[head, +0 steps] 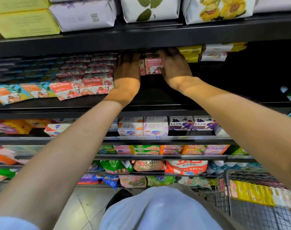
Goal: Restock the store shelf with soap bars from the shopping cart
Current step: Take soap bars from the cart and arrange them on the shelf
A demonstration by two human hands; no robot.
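Note:
Both my hands reach deep into the black store shelf (151, 97). Between them stand pink Goat Soap bars (152, 66), upright near the back. My left hand (127, 70) lies against the left side of these bars, its fingers extended over them. My right hand (173, 67) wraps around their right side and top. To the left, rows of pink Goat Soap boxes (95, 82) and blue ones (25, 92) fill the same shelf. The shopping cart (257, 196) at bottom right holds yellow and pink soap packs.
Yellow and white soap packs (199, 53) sit right of my hands at the shelf's back. The shelf above carries large wrapped packs (149, 9). Lower shelves hold Safeguard and Lux soap boxes (179, 124) and detergent bags (186, 166). The shelf's right part is dark and bare.

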